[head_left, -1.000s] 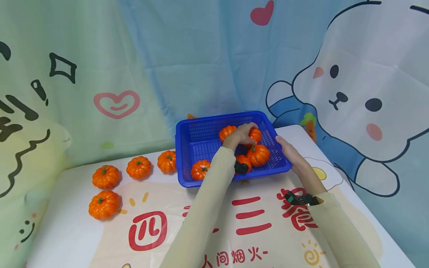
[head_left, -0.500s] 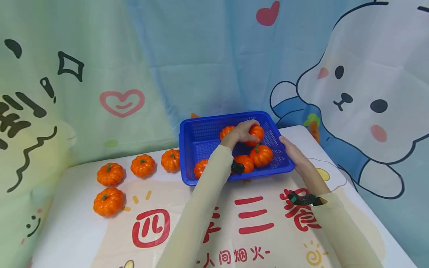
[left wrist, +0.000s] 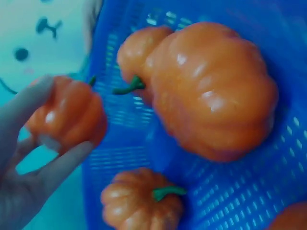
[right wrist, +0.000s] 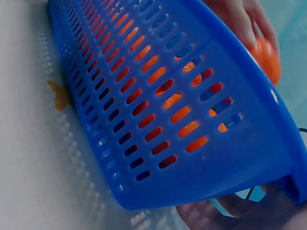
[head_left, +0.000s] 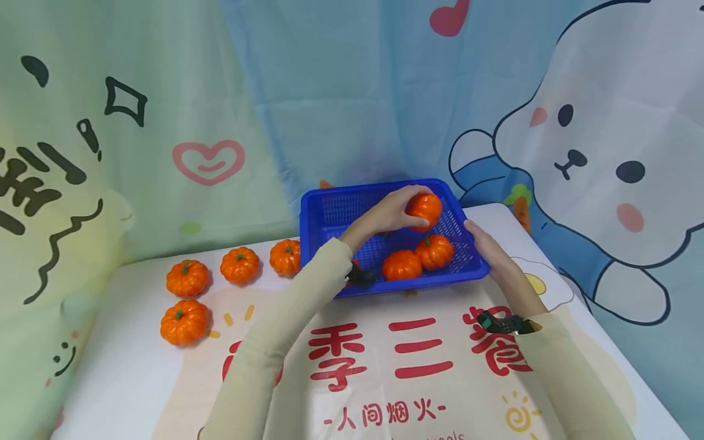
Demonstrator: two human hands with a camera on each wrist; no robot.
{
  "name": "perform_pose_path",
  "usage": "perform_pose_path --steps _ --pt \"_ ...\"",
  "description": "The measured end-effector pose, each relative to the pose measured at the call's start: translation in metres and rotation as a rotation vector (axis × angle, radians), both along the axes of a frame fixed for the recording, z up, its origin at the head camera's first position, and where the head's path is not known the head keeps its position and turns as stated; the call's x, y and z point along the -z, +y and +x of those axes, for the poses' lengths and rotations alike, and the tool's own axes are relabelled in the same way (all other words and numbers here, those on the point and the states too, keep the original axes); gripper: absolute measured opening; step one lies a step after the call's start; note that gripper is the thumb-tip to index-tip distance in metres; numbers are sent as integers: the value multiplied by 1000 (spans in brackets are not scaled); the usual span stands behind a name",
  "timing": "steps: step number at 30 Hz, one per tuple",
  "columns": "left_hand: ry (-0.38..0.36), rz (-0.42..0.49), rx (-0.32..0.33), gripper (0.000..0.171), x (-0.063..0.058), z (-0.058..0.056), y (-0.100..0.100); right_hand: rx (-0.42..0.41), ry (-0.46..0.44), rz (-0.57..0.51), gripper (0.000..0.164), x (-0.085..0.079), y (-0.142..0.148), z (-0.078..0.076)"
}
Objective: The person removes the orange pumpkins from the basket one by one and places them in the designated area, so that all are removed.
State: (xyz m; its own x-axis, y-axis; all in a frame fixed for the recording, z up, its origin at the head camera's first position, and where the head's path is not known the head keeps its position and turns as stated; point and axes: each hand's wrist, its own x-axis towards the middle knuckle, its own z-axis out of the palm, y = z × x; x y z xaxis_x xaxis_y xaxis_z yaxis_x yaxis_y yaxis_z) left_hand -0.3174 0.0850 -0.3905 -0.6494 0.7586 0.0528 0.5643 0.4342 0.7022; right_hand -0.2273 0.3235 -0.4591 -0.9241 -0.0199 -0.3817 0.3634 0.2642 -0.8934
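My left hand (head_left: 392,212) holds a small orange pumpkin (head_left: 426,211) between thumb and fingers, over the far right part of a blue plastic basket (head_left: 316,229). In the left wrist view this pumpkin (left wrist: 69,115) shows a green stem, and the fingers wrap its side. Two more pumpkins, one at the front (head_left: 402,265) and one to its right (head_left: 435,251), lie in the basket; another is mostly hidden behind my left wrist. My right hand (head_left: 491,252) grips the basket's right edge, its fingers (right wrist: 211,215) bent under the rim in the right wrist view.
Left of the basket, several pumpkins lie on the table: one by the basket (head_left: 285,257), one further left (head_left: 240,265), and two at the far left, back (head_left: 187,278) and front (head_left: 185,322). A printed cloth curtain (head_left: 330,122) hangs right behind the table.
My left hand has closed on the pumpkin at the basket's far right and raised it from among the others. My right hand stays at the basket's edge. The head view has shifted slightly.
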Motion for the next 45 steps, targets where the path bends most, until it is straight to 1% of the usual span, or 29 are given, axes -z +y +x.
perform_pose_path --steps 3,7,9,11,16,18,20,22,26,29,34,38,41,43,45 --pt "-15 92 2 62 -4 16 -19 1 8 -12 74 0 -1 -2" --pt "-82 242 -14 61 -9 39 -46 -12 30 -14 71 0 0 -3" --pt "-110 307 -9 61 -9 51 -60 -22 37 -5 70 1 1 -3" --pt "-137 355 -19 62 -5 64 -76 -26 39 -7 70 1 1 -3" --pt "-206 452 -73 62 12 99 -115 -21 26 -8 71 4 -1 -1" --pt "-241 487 -79 62 17 111 -129 -19 17 -6 72 5 -1 0" --pt "-260 498 -83 62 21 122 -141 -11 11 0 73 6 -1 1" --pt "-277 480 -100 63 23 132 -154 -6 7 5 73 7 -1 2" --pt "-301 431 -168 63 28 152 -183 -3 2 -1 72 7 -1 3" --pt "-317 420 -213 63 33 166 -207 1 -7 -8 72 6 -1 3" --pt "-321 425 -272 62 39 184 -238 5 6 5 74 -1 3 3" --pt "-312 424 -299 63 41 192 -255 -6 20 16 72 -5 4 1" --pt "-286 407 -322 71 44 193 -269 -9 15 17 71 -4 3 0" --pt "-236 391 -334 75 45 190 -280 -15 11 21 71 -1 3 0" --pt "-179 376 -348 75 46 186 -291 -19 4 23 72 1 2 1"
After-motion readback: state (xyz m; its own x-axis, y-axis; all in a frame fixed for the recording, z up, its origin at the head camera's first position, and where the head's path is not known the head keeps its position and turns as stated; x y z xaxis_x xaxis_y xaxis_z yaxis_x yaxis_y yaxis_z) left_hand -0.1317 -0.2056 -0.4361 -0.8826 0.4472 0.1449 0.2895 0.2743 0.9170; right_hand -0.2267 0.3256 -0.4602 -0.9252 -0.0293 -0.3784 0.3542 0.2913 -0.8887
